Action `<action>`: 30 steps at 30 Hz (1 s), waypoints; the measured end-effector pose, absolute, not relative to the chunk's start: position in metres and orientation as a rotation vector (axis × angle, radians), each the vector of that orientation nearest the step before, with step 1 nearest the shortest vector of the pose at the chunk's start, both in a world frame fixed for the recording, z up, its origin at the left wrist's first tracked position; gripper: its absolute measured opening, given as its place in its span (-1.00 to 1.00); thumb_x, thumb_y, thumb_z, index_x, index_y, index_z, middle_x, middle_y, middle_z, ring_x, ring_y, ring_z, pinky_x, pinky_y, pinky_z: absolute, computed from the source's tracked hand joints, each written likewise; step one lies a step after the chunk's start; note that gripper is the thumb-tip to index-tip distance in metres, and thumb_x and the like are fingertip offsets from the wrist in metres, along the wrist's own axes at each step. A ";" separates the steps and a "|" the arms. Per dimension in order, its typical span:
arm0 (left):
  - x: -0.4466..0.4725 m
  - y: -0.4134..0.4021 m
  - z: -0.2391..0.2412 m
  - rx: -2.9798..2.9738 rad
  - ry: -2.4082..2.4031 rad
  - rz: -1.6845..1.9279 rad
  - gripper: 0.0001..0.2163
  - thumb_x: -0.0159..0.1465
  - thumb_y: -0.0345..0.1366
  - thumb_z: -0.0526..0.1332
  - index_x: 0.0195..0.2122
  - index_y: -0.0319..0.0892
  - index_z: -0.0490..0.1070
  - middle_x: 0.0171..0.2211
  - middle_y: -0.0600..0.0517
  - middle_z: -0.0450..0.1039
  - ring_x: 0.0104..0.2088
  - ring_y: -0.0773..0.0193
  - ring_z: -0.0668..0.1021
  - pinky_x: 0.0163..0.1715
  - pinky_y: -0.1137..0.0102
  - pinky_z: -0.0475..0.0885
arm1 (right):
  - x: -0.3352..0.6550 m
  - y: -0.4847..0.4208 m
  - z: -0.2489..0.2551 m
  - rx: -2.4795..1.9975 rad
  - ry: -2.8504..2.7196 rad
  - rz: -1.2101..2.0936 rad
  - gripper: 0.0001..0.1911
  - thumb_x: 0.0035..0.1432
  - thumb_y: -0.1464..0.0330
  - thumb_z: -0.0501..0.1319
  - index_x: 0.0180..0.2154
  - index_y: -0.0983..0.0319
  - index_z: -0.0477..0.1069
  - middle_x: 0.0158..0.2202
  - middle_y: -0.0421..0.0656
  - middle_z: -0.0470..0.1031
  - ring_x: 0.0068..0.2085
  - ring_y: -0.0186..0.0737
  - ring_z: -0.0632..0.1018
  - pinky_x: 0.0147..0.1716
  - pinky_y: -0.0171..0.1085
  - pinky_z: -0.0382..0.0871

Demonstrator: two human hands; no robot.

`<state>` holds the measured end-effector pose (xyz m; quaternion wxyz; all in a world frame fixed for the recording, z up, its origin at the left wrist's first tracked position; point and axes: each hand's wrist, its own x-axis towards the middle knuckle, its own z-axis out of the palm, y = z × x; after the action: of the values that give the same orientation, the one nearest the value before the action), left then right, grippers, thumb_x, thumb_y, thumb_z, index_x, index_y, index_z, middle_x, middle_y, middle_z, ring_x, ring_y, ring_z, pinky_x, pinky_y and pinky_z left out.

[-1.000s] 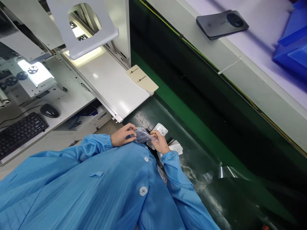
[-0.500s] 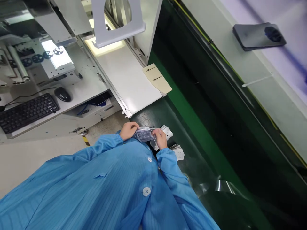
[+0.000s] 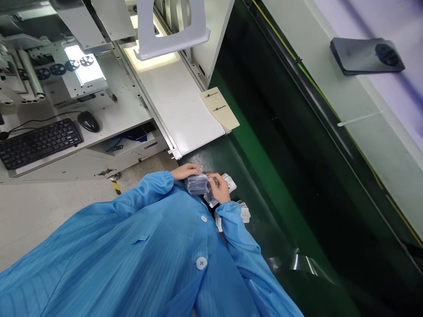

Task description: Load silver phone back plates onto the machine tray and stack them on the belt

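Observation:
In front of my chest is a bundle of thin, clear plastic sleeves or packets point(image 3: 197, 185), its edges layered and shiny. My left hand point(image 3: 187, 171) is closed on its far left edge, fingers bent over the top. My right hand point(image 3: 219, 188) pinches the right side of the same bundle with thumb and fingers. Partly hidden behind that hand lie white printed cards point(image 3: 229, 182) on the dark green surface. A second fanned stack of white cards point(image 3: 245, 212) sits beside my right sleeve.
A white conveyor belt point(image 3: 185, 114) ends just beyond my hands, with a cream plate point(image 3: 220, 107) at its corner. To the left are a black keyboard point(image 3: 39, 141) and mouse point(image 3: 88, 121). A dark phone-like object point(image 3: 357, 55) rests on a ledge at upper right.
My left hand has slid right over the top of the bundle, and my hands are closer together. The bundle looks more upright and compact. The whole view has shifted slightly.

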<state>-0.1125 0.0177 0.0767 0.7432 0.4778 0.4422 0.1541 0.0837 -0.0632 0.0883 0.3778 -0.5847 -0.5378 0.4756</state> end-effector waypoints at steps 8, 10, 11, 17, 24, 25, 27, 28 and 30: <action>-0.110 0.017 0.040 1.058 1.161 0.280 -0.67 0.13 -0.05 0.28 -0.50 -0.17 0.22 -0.61 0.11 0.34 -0.60 0.41 0.34 -0.57 0.50 0.17 | 0.069 -0.056 0.045 -2.010 -1.074 1.303 -0.78 0.21 0.26 -0.05 -0.39 0.18 0.28 -0.55 -0.25 0.39 -0.52 -0.26 0.41 -0.44 -0.33 0.33; -0.111 0.014 0.026 1.094 1.261 0.279 -0.64 0.11 -0.04 0.30 -0.52 -0.16 0.20 -0.65 0.17 0.25 -0.62 0.43 0.27 -0.58 0.50 0.11 | 0.072 -0.053 0.037 -2.058 -1.173 1.331 -0.82 0.21 0.30 -0.01 -0.38 0.19 0.29 -0.53 -0.23 0.41 -0.48 -0.25 0.43 -0.41 -0.32 0.32; -0.111 0.013 0.020 1.118 1.300 0.275 -0.63 0.10 -0.03 0.32 -0.52 -0.17 0.21 -0.66 0.18 0.21 -0.61 0.43 0.25 -0.57 0.50 0.09 | 0.074 -0.052 0.035 -2.079 -1.236 1.333 -0.84 0.21 0.33 0.01 -0.36 0.19 0.31 -0.50 -0.21 0.43 -0.44 -0.23 0.45 -0.36 -0.30 0.33; -0.112 0.008 0.003 1.265 1.392 0.201 -0.61 0.02 0.03 0.37 -0.57 -0.20 0.33 -0.66 0.15 0.22 -0.55 0.38 0.28 -0.51 0.46 0.08 | 0.075 -0.050 0.036 -2.197 -1.626 1.287 -0.78 0.25 0.42 0.03 -0.19 0.23 0.44 -0.21 0.00 0.51 -0.12 -0.03 0.52 -0.07 -0.11 0.31; -0.110 0.010 0.000 1.266 1.460 0.191 -0.69 0.10 -0.09 0.35 -0.56 -0.23 0.40 -0.60 0.08 0.32 -0.46 0.32 0.37 -0.42 0.43 0.18 | 0.112 -0.047 0.075 -1.689 -2.214 1.245 -0.14 0.04 0.40 0.27 0.35 0.20 0.05 0.35 0.02 0.12 0.35 0.06 0.13 0.30 0.01 0.05; -0.109 0.010 -0.001 1.250 1.469 0.187 -0.71 0.12 -0.12 0.34 -0.55 -0.24 0.41 -0.59 0.08 0.33 -0.46 0.33 0.37 -0.41 0.43 0.20 | 0.116 -0.046 0.079 -1.575 -2.279 1.233 0.05 -0.04 0.35 0.35 0.40 0.21 -0.11 0.40 0.03 0.00 0.40 0.11 0.00 0.33 0.06 -0.01; -0.108 0.009 -0.001 1.207 1.478 0.185 -0.74 0.13 -0.17 0.35 -0.52 -0.25 0.42 -0.57 0.09 0.33 -0.47 0.35 0.37 -0.39 0.43 0.23 | 0.115 -0.045 0.081 -1.438 -2.317 1.264 0.30 -0.20 0.24 0.48 0.42 0.22 -0.24 0.41 0.06 -0.07 0.42 0.20 -0.12 0.34 0.15 -0.05; -0.108 0.009 -0.001 1.179 1.478 0.188 -0.75 0.13 -0.18 0.36 -0.52 -0.25 0.42 -0.57 0.10 0.33 -0.48 0.35 0.37 -0.39 0.43 0.24 | 0.110 -0.045 0.079 -1.392 -2.298 1.292 0.33 -0.25 0.20 0.51 0.42 0.23 -0.20 0.39 0.08 -0.01 0.42 0.21 -0.10 0.33 0.16 -0.04; -0.109 0.008 0.001 1.109 1.462 0.208 -0.74 0.10 -0.18 0.40 -0.53 -0.24 0.42 -0.59 0.10 0.34 -0.49 0.34 0.38 -0.41 0.43 0.26 | 0.094 -0.046 0.074 -1.302 -2.220 1.307 0.17 -0.22 0.13 0.51 0.35 0.24 0.02 0.31 0.11 0.17 0.38 0.18 0.08 0.32 0.12 0.02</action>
<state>-0.1093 0.0085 0.0014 0.6031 0.4790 0.6315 0.0898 0.0943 -0.0459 0.0740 0.1271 -0.4473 -0.7630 0.4491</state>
